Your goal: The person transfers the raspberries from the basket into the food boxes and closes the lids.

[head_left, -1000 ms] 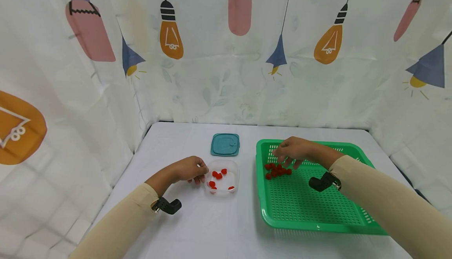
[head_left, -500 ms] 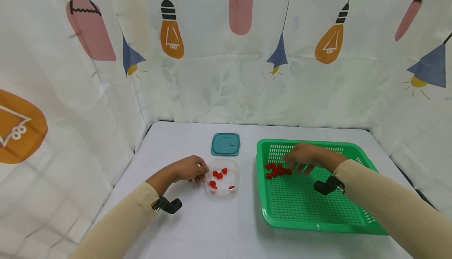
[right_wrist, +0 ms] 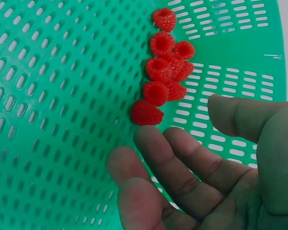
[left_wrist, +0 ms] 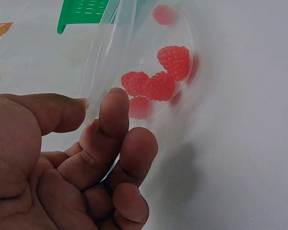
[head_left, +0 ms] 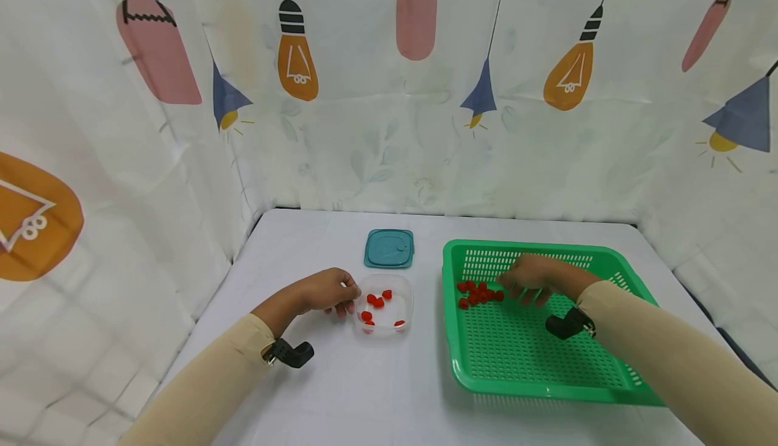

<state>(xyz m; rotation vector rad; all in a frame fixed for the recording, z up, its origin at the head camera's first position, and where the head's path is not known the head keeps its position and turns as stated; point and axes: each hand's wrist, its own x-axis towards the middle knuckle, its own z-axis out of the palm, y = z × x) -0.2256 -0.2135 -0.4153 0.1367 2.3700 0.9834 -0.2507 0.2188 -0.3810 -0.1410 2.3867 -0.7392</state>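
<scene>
My left hand [head_left: 328, 290] pinches the left rim of a small clear plastic container [head_left: 399, 304] between thumb and fingers. Several red raspberries [left_wrist: 159, 86] lie spread inside it. My right hand [head_left: 530, 277] is over the green basket [head_left: 516, 365], fingers loosely bent and nothing between them. A cluster of raspberries [right_wrist: 158, 69] sits in the basket, along its wall in the right wrist view. There, the middle fingertips [right_wrist: 152, 139] come right up to the nearest berry. A teal lid [head_left: 389, 249] lies flat on the table behind the container.
A white cloth covers the table [head_left: 419, 372], and the basket takes up much of its right side. Patterned curtains [head_left: 377, 155] hang behind and at both sides. Each wrist wears a black camera mount [head_left: 293, 355].
My right hand has shifted right and slightly nearer, away from above the raspberry cluster, and has come lower into the basket. My left hand and the container stay in place.
</scene>
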